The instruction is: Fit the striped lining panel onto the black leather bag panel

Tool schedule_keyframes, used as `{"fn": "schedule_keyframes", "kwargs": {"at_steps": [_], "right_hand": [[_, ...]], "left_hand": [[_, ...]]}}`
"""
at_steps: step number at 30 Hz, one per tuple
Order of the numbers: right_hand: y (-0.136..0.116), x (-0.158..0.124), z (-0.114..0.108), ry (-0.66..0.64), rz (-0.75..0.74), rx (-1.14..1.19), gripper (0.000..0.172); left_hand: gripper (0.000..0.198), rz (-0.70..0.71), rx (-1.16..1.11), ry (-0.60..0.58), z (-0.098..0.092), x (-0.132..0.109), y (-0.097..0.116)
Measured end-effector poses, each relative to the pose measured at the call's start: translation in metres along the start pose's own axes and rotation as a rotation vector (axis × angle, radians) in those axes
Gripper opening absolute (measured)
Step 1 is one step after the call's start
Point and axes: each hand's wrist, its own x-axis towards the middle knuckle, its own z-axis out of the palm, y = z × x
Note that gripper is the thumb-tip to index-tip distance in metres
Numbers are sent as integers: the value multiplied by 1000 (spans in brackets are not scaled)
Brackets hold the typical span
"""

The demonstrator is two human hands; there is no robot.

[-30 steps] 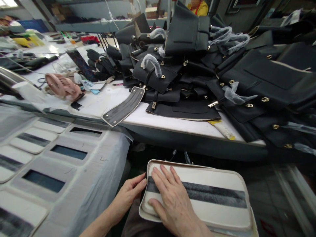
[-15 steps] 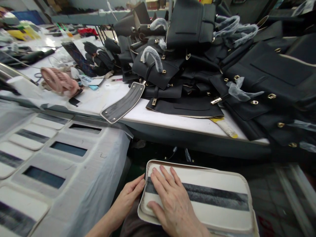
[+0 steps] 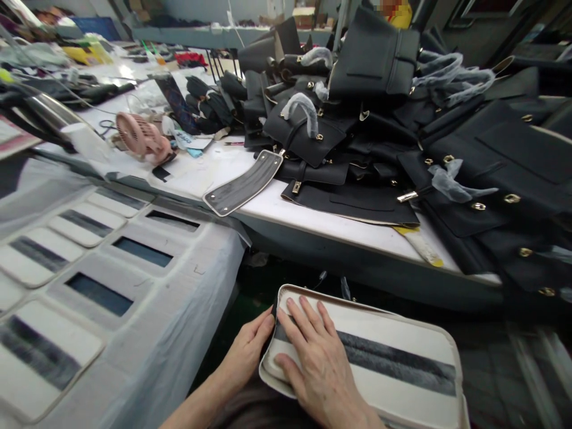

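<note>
On my lap lies a white, round-cornered bag panel (image 3: 402,339) with a dark stripe along its middle and a raised rim. My right hand (image 3: 317,357) rests flat on the panel's left part, fingers stretched and slightly spread. At the panel's left edge my left hand (image 3: 252,342) pinches its dark border between thumb and fingers. What lies beneath the panel is mostly hidden, though another pale layer shows below its rim.
To the left, a covered table (image 3: 187,298) bears several striped white panels (image 3: 49,357) and has dark rectangular openings. Ahead, black bags (image 3: 370,59) are heaped on a white workbench (image 3: 263,208). A pink fan (image 3: 143,137), a metal kettle (image 3: 49,110) and a curved grey strip (image 3: 243,182) also lie there.
My view has turned slightly left, so the bench and tables sit further right in the picture. Both hands keep nearly the same places on the panel.
</note>
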Motion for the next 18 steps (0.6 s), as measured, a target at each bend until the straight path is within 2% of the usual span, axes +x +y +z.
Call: {"fn": "schedule_keyframes", "kwargs": {"at_steps": [6,11,15,18], "right_hand": [[2,0,3,34,-45,-114,60],[1,0,6,34,-90,-223,62],[1,2,7,41,-111,-274,63],[0,2,6,43,-120,-296,62]], "left_hand": [[48,39,-90,23,5,1,-4],[46,38,-235,73,9,-3,-5],[47,-44,-393,83,6,-2,-12],[56,-148,-473,43,5,10,-21]]}}
